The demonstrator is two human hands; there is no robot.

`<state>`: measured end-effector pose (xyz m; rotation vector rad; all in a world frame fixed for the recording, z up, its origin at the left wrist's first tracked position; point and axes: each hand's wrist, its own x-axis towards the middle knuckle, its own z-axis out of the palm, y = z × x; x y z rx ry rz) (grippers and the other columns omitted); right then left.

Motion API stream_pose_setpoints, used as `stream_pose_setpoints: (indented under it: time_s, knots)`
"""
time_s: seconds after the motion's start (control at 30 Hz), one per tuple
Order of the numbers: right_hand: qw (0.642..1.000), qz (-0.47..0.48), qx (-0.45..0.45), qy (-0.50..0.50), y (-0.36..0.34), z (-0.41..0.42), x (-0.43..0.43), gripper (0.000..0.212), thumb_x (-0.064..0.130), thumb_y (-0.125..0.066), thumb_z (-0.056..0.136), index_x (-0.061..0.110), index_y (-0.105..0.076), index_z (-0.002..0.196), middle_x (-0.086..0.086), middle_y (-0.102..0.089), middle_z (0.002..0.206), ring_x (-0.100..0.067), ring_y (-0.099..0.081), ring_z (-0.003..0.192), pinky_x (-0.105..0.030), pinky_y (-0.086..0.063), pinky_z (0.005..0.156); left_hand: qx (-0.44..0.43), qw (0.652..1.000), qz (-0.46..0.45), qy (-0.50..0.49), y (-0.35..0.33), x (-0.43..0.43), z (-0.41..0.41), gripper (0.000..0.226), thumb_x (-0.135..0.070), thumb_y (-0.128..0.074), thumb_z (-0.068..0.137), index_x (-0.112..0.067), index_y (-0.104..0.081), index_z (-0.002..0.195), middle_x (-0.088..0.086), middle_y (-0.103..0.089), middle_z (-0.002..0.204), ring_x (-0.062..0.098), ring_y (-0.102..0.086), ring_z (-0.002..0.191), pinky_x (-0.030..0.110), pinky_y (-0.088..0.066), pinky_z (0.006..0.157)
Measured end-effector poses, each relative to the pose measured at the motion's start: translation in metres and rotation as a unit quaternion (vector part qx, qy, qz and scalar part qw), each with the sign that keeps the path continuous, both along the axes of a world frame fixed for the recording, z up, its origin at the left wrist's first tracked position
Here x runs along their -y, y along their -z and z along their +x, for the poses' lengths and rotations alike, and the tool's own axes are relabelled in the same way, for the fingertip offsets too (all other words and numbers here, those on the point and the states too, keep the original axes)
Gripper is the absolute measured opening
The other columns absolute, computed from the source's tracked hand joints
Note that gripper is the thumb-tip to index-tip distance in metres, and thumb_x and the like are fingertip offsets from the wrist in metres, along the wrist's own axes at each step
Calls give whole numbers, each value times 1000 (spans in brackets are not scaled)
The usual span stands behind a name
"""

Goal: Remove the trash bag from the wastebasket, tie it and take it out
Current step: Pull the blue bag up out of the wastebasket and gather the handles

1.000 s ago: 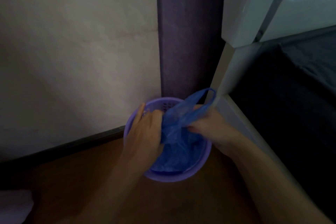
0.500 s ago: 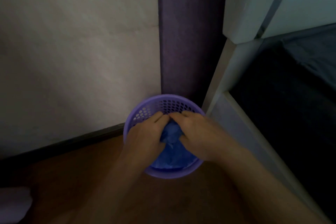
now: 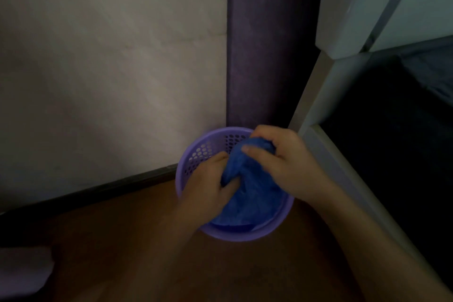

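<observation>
A round purple wastebasket (image 3: 196, 154) with a perforated wall stands on the floor in the corner. Inside it sits a blue trash bag (image 3: 247, 201), its top bunched upward. My left hand (image 3: 208, 186) grips the gathered plastic from the left side. My right hand (image 3: 284, 162) is closed over the bunched top of the bag from the right and above, thumb across the plastic. The bag's lower part remains inside the basket, partly hidden by both hands.
A pale wall (image 3: 110, 68) with a dark baseboard (image 3: 98, 189) runs behind. A purple curtain (image 3: 267, 44) hangs beside the basket. A white bed frame (image 3: 326, 95) with dark bedding (image 3: 397, 130) lies to the right. The floor (image 3: 137, 247) is brown wood; a pale object (image 3: 22, 270) lies at lower left.
The bag's loop handle was first held up by my right hand. Both hands then closed together on the bag; now my right hand has shifted up and right, gathering the top.
</observation>
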<state>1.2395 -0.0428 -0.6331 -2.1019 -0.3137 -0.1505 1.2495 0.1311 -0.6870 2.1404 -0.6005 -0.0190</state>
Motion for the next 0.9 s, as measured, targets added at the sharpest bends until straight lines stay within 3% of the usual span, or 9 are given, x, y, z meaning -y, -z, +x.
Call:
stream_pose_setpoints:
  time_s: [0.07, 0.17, 0.23, 0.4, 0.5, 0.6, 0.7, 0.83, 0.9]
  knots:
    - [994, 100, -19, 40, 7, 5, 5, 21, 18, -61, 93, 5, -59, 77, -11, -60, 68, -14, -56, 62, -33, -45, 58, -1, 999, -35, 6, -3, 6, -2, 28, -30, -59, 87, -11, -65, 107, 3, -67, 101, 12, -63, 90, 33, -50, 76]
    - [974, 195, -86, 71, 19, 9, 1, 24, 9, -60, 96, 7, -55, 73, -4, -54, 65, -4, -52, 57, -21, -44, 55, 6, 997, -75, -9, -5, 8, -5, 29, -34, -57, 86, -12, -64, 103, -1, -68, 93, 8, -63, 84, 36, -50, 72]
    - [966, 207, -132, 79, 27, 10, -3, 23, 8, -60, 96, 10, -56, 73, 0, -56, 62, -4, -54, 55, -19, -45, 53, 13, 997, -73, -26, -6, 7, -6, 20, -30, -63, 84, -28, -58, 103, -14, -64, 94, 1, -62, 88, 30, -51, 75]
    - [962, 180, -197, 54, 34, 12, -2, 9, 1, -66, 90, 10, -65, 87, -5, -71, 83, -11, -69, 74, -24, -55, 65, 84, 996, -12, 6, -15, -8, -4, 54, -14, -70, 84, -41, -46, 125, -33, -56, 113, -13, -53, 106, 7, -41, 89]
    - [973, 105, -205, 8, 33, 11, -4, 14, -1, -65, 88, 13, -68, 89, -6, -73, 92, -18, -71, 88, -29, -58, 76, 133, 988, 62, 42, -12, -14, 0, 32, -25, -58, 89, -30, -59, 121, -12, -58, 107, 5, -57, 96, 22, -48, 83]
    - [967, 44, -251, -5, 25, 10, -6, 26, -1, -57, 89, 18, -69, 75, -3, -72, 82, -18, -69, 82, -35, -57, 75, 123, 990, 75, 14, -9, -17, -1, 26, -33, -51, 89, -29, -62, 112, -13, -44, 107, 2, -51, 86, 20, -45, 73]
    - [960, 26, -278, -20, 15, 9, -6, 15, 13, -56, 80, 9, -70, 75, -5, -71, 81, -17, -67, 77, -40, -55, 76, 111, 991, 72, 7, -10, -18, 1, 18, -26, -52, 89, -27, -60, 106, -12, -48, 110, 4, -53, 89, 16, -43, 76]
    - [965, -206, -155, -56, 10, -1, -7, 36, 53, -65, 74, 29, -70, 101, 7, -55, 118, -10, -50, 112, -33, -43, 98, 36, 999, 5, 18, -11, -19, 4, 14, -11, -56, 88, -21, -61, 95, -10, -61, 87, 2, -57, 80, 10, -38, 71]
    - [954, -297, -43, -23, 7, -6, -11, 48, 60, -61, 70, 35, -67, 111, 10, -49, 122, -12, -42, 116, -35, -38, 96, -24, 999, -36, 2, -9, -19, 7, 17, -5, -56, 90, -22, -60, 90, -11, -61, 79, 2, -58, 73, 11, -39, 64]
